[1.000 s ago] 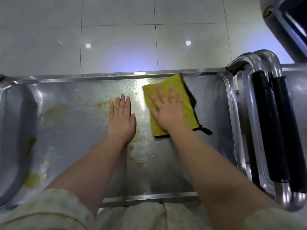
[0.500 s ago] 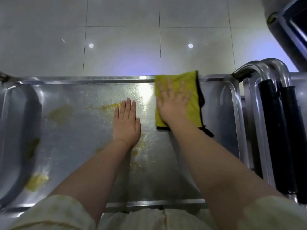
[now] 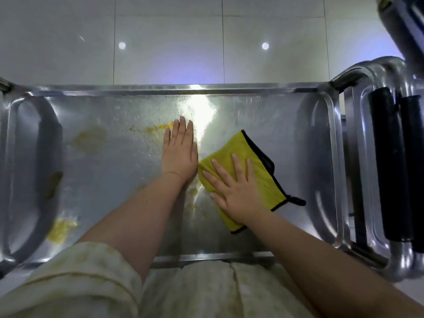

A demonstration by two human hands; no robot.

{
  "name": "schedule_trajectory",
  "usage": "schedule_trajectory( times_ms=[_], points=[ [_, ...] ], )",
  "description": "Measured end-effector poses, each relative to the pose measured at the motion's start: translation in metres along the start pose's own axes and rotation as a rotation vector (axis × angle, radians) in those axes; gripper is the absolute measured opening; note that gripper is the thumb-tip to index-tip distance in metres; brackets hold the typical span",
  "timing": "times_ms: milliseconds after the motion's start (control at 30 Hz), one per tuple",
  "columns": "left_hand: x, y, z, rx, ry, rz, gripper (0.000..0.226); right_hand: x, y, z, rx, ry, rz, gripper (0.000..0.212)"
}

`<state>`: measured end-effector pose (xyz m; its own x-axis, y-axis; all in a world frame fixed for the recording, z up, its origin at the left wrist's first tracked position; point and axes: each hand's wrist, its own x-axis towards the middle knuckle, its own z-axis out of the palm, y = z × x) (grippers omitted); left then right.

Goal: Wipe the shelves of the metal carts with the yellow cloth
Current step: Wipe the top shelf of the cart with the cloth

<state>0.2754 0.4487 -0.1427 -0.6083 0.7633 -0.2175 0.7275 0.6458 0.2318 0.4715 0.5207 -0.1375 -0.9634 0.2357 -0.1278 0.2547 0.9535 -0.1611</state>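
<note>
The metal cart's top shelf (image 3: 286,125) stretches across the view below me. A folded yellow cloth (image 3: 263,180) with black trim lies on it right of centre. My right hand (image 3: 234,191) presses flat on the cloth with spread, straight fingers. My left hand (image 3: 180,150) rests flat on the bare metal just left of the cloth, fingers together. Yellowish stains mark the shelf: a streak (image 3: 158,128) by my left fingertips, a smear (image 3: 90,138) further left, a blob (image 3: 62,229) near the front left.
A second cart's steel handles with black grips (image 3: 390,161) stand close against the right end. Raised rims (image 3: 197,87) run around the shelf. White tiled floor (image 3: 169,42) lies beyond the far edge. My pale clothing fills the bottom of the view.
My right hand has pulled the cloth back from the far rim toward me, and it now sits turned at an angle. My left hand has stayed flat in place.
</note>
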Motion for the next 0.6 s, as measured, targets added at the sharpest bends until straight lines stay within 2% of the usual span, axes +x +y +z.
schedule_trajectory(
  times_ms=[133,267,333,500,600],
  points=[
    [-0.001,-0.001,0.004,0.043,-0.019,0.007,0.064,-0.055,-0.03,0.014,0.011,-0.035,-0.11,0.061],
    [-0.002,-0.002,0.007,0.059,-0.006,0.052,0.064,-0.036,-0.003,0.004,-0.015,-0.118,-0.216,0.062],
    [-0.001,-0.003,0.008,0.029,0.006,0.06,0.061,0.004,0.026,-0.008,-0.054,-0.097,-0.098,0.06],
    [-0.001,-0.003,0.01,0.049,0.01,0.073,0.059,0.122,0.103,-0.03,0.021,-0.061,0.392,0.059],
    [0.0,-0.003,0.01,0.076,0.004,0.072,0.06,0.141,0.11,-0.033,0.027,-0.056,0.497,0.06]
  ],
)
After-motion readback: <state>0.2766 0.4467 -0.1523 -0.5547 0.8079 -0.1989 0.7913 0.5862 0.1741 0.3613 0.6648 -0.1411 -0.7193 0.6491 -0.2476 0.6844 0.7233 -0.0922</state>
